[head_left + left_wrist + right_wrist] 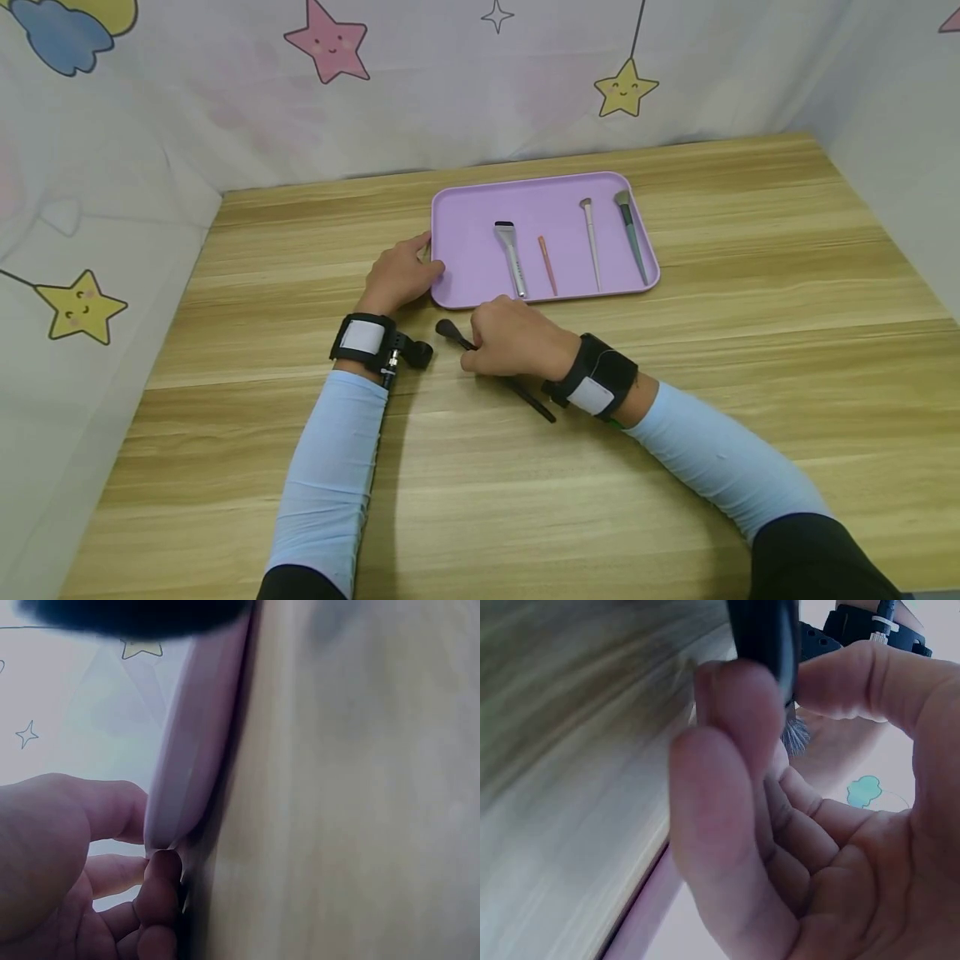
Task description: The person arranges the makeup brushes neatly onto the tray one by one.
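Note:
A black makeup brush (534, 402) is pinched between the thumb and fingers of my right hand (517, 340), just in front of the tray. Its dark bristles point to the far left, its handle end to the near right. In the right wrist view the black handle (765, 645) passes between thumb and fingertips. My left hand (400, 277) grips the left rim of the lilac tray (467, 242), with the thumb over the edge. The left wrist view has the tray's side (191, 742) between thumb and fingers.
On the tray lie a flat silver-white brush (512, 258), a small orange brush (547, 265), a slim white brush (592, 243) and a green-handled brush (633, 239). The wooden table (787, 350) ends at a fabric backdrop (450, 92) printed with stars.

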`<action>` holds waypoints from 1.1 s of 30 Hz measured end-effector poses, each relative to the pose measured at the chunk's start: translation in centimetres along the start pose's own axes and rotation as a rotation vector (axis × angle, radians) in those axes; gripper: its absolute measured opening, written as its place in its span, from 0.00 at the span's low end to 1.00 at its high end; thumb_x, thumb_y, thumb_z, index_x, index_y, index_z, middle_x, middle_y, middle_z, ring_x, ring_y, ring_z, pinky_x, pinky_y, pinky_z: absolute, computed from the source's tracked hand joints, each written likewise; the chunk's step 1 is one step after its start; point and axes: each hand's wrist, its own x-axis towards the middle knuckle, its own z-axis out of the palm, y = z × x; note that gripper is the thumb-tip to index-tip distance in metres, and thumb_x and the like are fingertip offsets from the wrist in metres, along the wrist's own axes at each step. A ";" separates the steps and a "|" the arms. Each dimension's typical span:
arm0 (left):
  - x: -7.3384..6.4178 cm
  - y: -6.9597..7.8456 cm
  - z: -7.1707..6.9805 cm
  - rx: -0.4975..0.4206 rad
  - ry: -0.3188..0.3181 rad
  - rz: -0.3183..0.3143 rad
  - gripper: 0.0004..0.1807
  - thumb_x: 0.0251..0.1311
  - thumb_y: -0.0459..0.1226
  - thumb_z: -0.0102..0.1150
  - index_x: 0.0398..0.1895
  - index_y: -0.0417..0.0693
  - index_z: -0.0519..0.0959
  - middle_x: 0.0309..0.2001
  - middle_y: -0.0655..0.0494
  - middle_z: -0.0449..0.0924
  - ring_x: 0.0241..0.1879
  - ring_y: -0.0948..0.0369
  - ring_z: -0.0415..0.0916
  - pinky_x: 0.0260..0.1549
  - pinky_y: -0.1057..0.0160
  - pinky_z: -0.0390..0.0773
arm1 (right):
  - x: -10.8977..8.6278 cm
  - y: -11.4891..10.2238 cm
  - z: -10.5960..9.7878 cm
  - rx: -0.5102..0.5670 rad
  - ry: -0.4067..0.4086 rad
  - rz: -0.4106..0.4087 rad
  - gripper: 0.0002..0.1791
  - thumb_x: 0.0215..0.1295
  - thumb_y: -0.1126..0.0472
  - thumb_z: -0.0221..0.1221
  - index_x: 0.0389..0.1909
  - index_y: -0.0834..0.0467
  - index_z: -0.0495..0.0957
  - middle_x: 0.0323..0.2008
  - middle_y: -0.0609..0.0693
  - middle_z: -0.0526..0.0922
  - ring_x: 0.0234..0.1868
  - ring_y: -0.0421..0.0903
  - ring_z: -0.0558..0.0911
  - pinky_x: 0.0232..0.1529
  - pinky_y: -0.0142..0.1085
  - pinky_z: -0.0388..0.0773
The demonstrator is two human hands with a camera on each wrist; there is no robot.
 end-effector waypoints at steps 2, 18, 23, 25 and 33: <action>0.0 0.0 0.0 0.004 0.000 0.000 0.38 0.64 0.47 0.51 0.79 0.51 0.60 0.71 0.44 0.67 0.44 0.47 0.72 0.34 0.57 0.66 | 0.0 0.0 -0.1 -0.004 0.000 0.002 0.24 0.54 0.57 0.64 0.06 0.51 0.62 0.09 0.38 0.53 0.11 0.34 0.54 0.14 0.31 0.51; 0.2 -0.2 0.2 0.003 0.018 0.005 0.38 0.64 0.47 0.51 0.78 0.51 0.61 0.61 0.43 0.74 0.31 0.51 0.69 0.28 0.59 0.64 | 0.1 0.0 -0.5 0.040 0.062 -0.005 0.18 0.54 0.57 0.64 0.14 0.53 0.66 0.11 0.38 0.57 0.12 0.35 0.57 0.15 0.30 0.52; 0.2 -0.3 0.3 0.000 0.021 0.010 0.38 0.64 0.47 0.52 0.78 0.50 0.61 0.60 0.43 0.75 0.33 0.51 0.71 0.29 0.59 0.65 | 0.1 0.1 -0.5 0.059 0.082 -0.008 0.13 0.55 0.58 0.64 0.18 0.56 0.70 0.12 0.39 0.60 0.13 0.36 0.58 0.15 0.31 0.53; 0.1 -0.3 0.2 -0.002 0.021 0.011 0.38 0.64 0.47 0.52 0.78 0.50 0.61 0.61 0.43 0.74 0.35 0.50 0.72 0.29 0.58 0.65 | 0.1 0.1 -0.5 0.057 0.089 -0.011 0.12 0.54 0.58 0.64 0.18 0.56 0.71 0.12 0.39 0.60 0.13 0.35 0.58 0.16 0.31 0.54; 0.2 -0.2 0.2 0.008 0.020 0.011 0.38 0.64 0.47 0.52 0.79 0.51 0.61 0.64 0.42 0.73 0.39 0.48 0.72 0.31 0.58 0.65 | 0.2 0.1 -0.6 0.049 0.102 -0.004 0.10 0.55 0.57 0.63 0.21 0.57 0.75 0.12 0.39 0.62 0.13 0.35 0.59 0.15 0.31 0.55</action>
